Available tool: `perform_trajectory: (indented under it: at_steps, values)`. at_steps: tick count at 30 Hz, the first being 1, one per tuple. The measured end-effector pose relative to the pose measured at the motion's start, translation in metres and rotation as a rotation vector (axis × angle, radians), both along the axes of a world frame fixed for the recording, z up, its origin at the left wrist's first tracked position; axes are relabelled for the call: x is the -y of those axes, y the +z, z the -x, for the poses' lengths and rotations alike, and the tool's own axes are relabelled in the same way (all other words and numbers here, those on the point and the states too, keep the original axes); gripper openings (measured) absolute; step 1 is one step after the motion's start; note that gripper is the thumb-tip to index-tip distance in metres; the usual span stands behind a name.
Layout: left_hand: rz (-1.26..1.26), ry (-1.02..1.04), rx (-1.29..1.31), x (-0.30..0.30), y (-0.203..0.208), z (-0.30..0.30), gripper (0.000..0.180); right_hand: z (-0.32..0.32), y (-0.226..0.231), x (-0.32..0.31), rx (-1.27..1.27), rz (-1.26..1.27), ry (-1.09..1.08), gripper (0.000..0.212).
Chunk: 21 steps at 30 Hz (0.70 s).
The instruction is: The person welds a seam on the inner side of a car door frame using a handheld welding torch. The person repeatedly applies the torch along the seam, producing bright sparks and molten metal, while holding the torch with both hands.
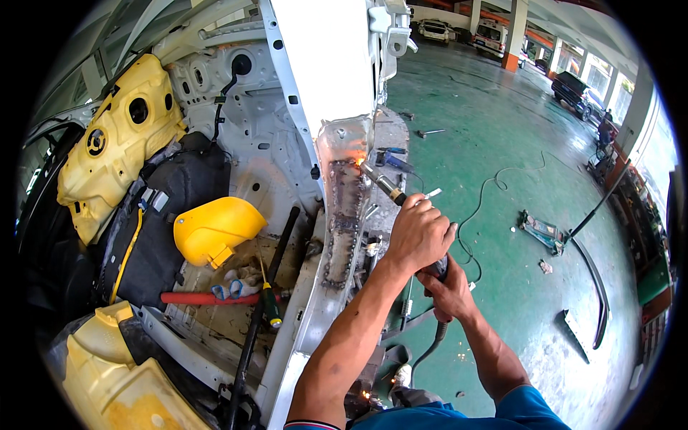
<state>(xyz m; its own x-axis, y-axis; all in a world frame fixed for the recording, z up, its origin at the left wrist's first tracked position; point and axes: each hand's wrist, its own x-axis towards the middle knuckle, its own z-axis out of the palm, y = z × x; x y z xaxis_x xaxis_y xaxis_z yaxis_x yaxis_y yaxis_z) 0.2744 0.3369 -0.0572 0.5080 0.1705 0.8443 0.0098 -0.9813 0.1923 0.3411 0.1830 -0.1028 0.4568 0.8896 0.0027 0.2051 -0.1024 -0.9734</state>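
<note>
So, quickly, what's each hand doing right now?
Left hand: closed around the front part of the sparking tool.
Right hand: closed around the sparking tool farther back.

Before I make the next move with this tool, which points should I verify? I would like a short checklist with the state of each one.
1. Grip: ok; left hand and right hand both hold the power tool.
2. Contact: ok; an orange glow shows where its tip meets the metal panel.
3. Hand protection: not ok; both hands are bare.
4. Yellow face shield: not ok; it lies inside the car body.
5. Eye protection: cannot tell; the face is out of view.
6. Hose clear of the shoe: cannot tell.
</note>
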Motion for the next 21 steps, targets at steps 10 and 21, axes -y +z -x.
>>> perform_trajectory:
  at_steps: [10, 21]
  values:
    - [0.127, 0.109, -0.038, 0.01, -0.008, 0.0, 0.033, 0.004, 0.008, -0.002, 0.063, 0.016, -0.043, 0.032]
    - [-0.033, 0.013, 0.027, 0.0, -0.003, -0.001, 0.031, -0.005, -0.004, 0.002, 0.041, 0.013, 0.0, 0.043]
